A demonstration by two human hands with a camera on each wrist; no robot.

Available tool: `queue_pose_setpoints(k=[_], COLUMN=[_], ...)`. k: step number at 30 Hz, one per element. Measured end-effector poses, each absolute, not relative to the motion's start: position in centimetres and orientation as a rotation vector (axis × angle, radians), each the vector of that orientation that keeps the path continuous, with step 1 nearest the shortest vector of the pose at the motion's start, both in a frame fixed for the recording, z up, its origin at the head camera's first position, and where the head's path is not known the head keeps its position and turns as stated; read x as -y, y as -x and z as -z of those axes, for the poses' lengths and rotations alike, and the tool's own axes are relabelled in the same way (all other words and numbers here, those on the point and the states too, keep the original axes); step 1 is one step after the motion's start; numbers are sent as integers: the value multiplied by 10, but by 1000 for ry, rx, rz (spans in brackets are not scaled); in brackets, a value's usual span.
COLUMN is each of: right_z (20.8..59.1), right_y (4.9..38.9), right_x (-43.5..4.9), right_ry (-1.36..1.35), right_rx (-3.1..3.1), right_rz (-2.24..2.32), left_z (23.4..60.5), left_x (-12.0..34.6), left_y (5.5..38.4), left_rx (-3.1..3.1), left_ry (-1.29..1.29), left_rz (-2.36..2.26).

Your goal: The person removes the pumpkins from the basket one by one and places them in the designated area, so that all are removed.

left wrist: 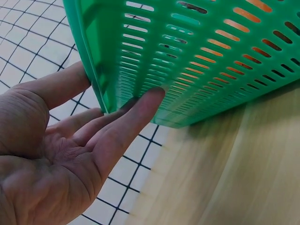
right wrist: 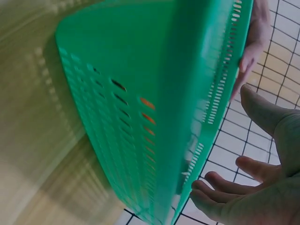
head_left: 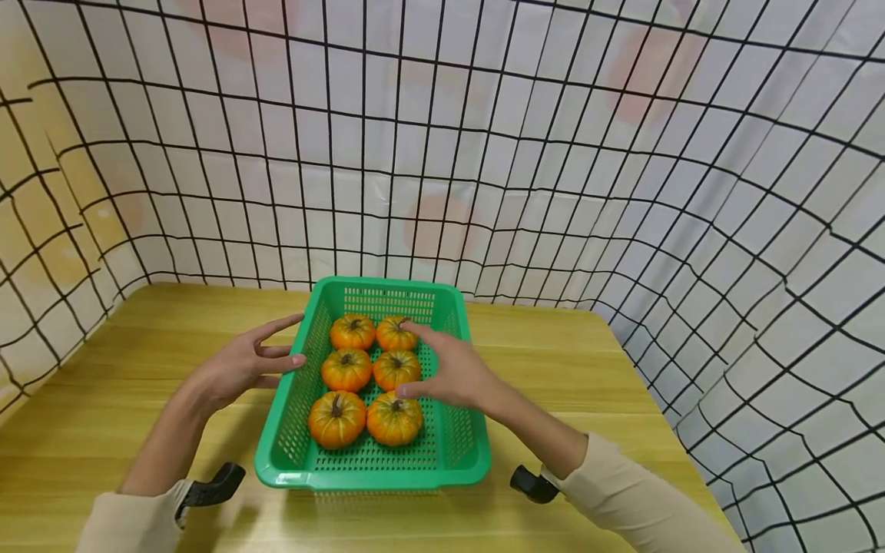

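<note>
A green plastic basket [head_left: 373,481] with slotted walls stands on the table and holds several small orange pumpkins [head_left: 336,419] in two columns. At the basket's left side is my left hand [head_left: 238,367], its fingers spread and loosely extended. In the left wrist view, its thumb [left wrist: 61,86] meets the rim while the other fingers lie along the slotted outer wall. My right hand [head_left: 456,372] hovers over the right column of pumpkins, thumb and fingers apart and nothing between them. Its fingers partly cover the far right pumpkin [head_left: 392,335] in the head view.
The light wooden table [head_left: 553,346] reaches out around the basket. A black wire grid [head_left: 470,184] backed by pale sheeting encloses the back and both sides. Black curved pieces [head_left: 214,488] sit at both sleeve cuffs.
</note>
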State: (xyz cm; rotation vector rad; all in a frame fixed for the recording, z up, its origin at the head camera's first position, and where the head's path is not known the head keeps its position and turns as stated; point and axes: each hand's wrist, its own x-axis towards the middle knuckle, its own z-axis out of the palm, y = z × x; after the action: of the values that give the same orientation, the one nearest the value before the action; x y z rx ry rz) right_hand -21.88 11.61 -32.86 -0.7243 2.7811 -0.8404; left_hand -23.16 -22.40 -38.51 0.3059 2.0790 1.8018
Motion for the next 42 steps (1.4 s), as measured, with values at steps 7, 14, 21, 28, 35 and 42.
queue_pose_setpoints(k=[7, 14, 21, 28, 35, 42], right_z=[339, 343, 348, 354, 365, 373], right_y=[216, 214, 214, 215, 216, 216], right_x=[-109, -105, -102, -101, -102, -103], right_ry=[726, 700, 702, 695, 745, 816], right_rx=[-2747, -2727, -2698, -2703, -2724, -2721], right_rz=[828, 803, 770, 734, 691, 643], left_z=[386, 387, 389, 393, 395, 395], left_x=[224, 222, 221, 220, 219, 220], left_y=[230, 229, 231, 230, 231, 232], left_rx=[-2163, -2202, -2131, -2113, -2077, -2084], left_ry=[-315, -333, -333, -315, -318, -317], left_rz=[-1774, -1793, -1878, -1924, -1970, -1969])
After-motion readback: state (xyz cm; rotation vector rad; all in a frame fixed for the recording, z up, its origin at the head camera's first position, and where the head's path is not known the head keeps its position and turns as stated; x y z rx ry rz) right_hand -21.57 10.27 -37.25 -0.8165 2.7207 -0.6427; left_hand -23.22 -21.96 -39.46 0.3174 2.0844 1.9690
